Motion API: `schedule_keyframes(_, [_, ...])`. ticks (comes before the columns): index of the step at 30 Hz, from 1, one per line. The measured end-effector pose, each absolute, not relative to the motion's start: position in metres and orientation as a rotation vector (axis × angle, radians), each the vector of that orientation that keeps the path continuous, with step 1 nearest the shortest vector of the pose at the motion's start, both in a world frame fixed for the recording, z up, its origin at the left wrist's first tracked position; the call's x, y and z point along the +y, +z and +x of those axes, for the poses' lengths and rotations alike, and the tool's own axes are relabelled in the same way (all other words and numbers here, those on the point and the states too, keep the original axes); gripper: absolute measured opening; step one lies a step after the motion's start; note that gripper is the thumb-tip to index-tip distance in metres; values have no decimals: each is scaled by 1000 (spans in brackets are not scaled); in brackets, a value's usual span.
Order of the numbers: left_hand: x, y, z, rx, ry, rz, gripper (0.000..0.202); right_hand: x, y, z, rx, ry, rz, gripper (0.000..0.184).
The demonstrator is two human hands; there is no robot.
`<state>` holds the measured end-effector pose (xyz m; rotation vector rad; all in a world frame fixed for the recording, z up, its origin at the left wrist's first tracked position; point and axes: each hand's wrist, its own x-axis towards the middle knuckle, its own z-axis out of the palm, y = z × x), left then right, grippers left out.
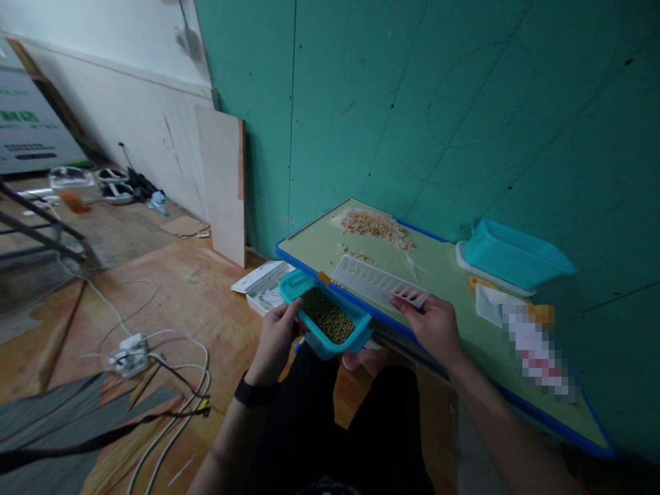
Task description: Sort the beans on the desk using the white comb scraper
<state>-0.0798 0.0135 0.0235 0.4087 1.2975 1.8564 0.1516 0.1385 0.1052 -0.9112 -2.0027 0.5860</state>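
Observation:
My left hand [273, 338] grips the left side of a blue plastic tub [330, 349], held just below the table's front edge. Green beans [315, 300] lie in its far part and yellow soybeans [338, 326] in its near part. My right hand [436, 328] is closed on the right end of a white slotted plastic strip [361, 276], which is tilted along the table edge above the tub. Behind the strip, a small scatter of soybeans [355, 254] lies on the green-topped table [443, 268]. A larger pile of soybeans [374, 227] with whitish grains or powder sits farther back.
An empty-looking blue bin [515, 254] stands on a white lid at the table's right, near a partly pixelated packet [539, 354]. A green wall [361, 103] borders the table. An open white box [265, 285], a power strip [130, 354] and cables are on the floor.

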Motion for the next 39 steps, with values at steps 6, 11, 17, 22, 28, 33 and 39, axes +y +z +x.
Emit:
schedule_keyframes(6, [15, 21, -91, 1310, 1862, 408, 44, 153, 105, 131, -1977, 453, -924, 31])
schedule_keyframes(11, [12, 21, -98, 1309, 1834, 442, 43, 162, 101, 108, -2013, 416, -947, 29])
schedule_keyframes(17, [13, 18, -99, 1314, 1840, 425, 42, 158, 100, 99, -2052, 481, -894, 27])
schedule_keyframes(22, [14, 18, -99, 1309, 1838, 397, 44, 145, 99, 104, -2054, 574, -816, 24])
schedule_keyframes(28, [13, 22, -98, 1266, 1840, 371, 43, 123, 98, 110, -2066, 633, -778, 20])
schedule_keyframes(33, [10, 22, -96, 1250, 1836, 384, 43, 132, 105, 120, -1996, 483, -802, 23])
schedule_keyframes(39, [6, 13, -80, 1217, 1786, 376, 47, 218, 117, 140, -1805, 598, -948, 38])
